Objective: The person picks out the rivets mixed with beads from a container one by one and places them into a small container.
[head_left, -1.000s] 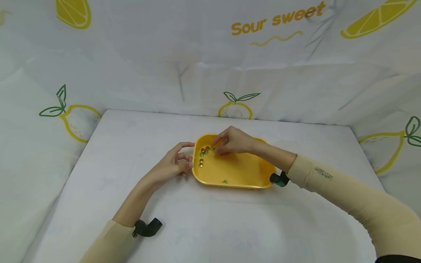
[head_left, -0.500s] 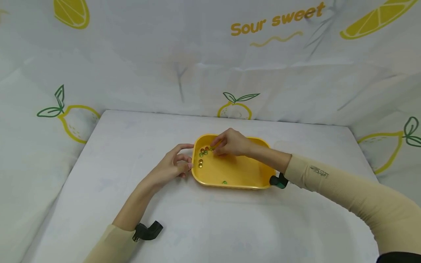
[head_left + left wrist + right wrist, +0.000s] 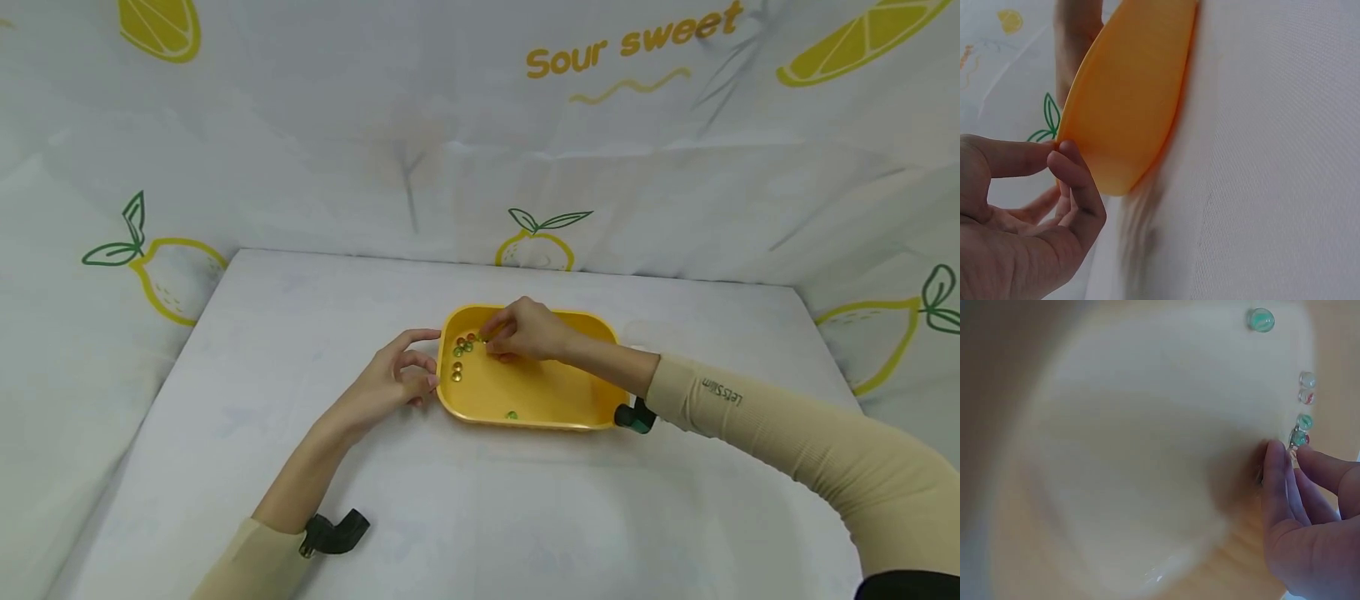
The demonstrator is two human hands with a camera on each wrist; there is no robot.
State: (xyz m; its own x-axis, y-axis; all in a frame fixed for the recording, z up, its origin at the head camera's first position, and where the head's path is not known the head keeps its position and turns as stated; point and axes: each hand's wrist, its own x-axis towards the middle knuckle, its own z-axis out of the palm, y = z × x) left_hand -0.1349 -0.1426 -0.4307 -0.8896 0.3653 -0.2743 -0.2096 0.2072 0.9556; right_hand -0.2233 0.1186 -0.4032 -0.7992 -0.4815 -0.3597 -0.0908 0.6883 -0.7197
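A yellow tray (image 3: 547, 392) with raised sides stands on the white table. Glass marbles (image 3: 462, 346) with coloured swirls cluster at its left end, and a lone green marble (image 3: 512, 414) lies by the near side. My left hand (image 3: 390, 379) grips the tray's left rim; in the left wrist view its thumb and a finger (image 3: 1013, 157) meet at the edge. My right hand (image 3: 528, 329) reaches into the tray, pinching a clear marble (image 3: 1294, 455) beside the row at the wall. Its curled fingers partly hide this marble.
A white cloth with printed lemons (image 3: 536, 250) hangs behind the table (image 3: 480, 517) and at both sides. Dark wrist cameras (image 3: 335, 532) sit on the beige sleeves. My right forearm (image 3: 609, 364) crosses over the tray's right part.
My right hand has shifted very slightly toward me, its fingertips staying by the marbles at the tray's far left. The left hand stays at the rim.
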